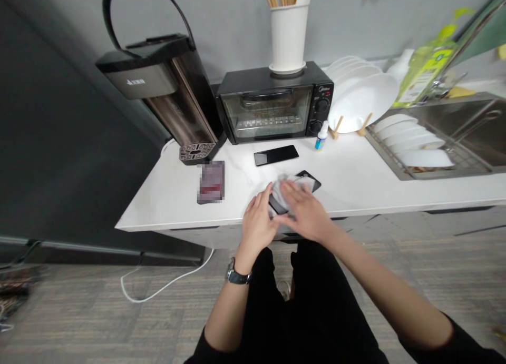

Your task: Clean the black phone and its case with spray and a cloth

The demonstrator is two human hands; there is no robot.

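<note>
A dark smartphone [315, 180] lies aslant near the front edge of the white counter. My left hand [259, 219] grips its left end, fingers along the edge. With my right hand [306, 211] I hold a thin greyish-white cloth [279, 194] pressed on the phone's face; the fingers are a little blurred and the cloth hides much of the phone. Just behind lies a second black phone [276, 156], flat and untouched. A small spray bottle [321, 136] with a blue label stands upright to its right.
A toaster oven [272, 111] at the back carries a white utensil pot [290, 37]. Left of it stands a water dispenser [177, 90], with a pixelated purplish item [211, 182] in front. Plates [359, 100] rest in a rack beside the sink [474, 143]. A white cable [166, 290] trails on the floor.
</note>
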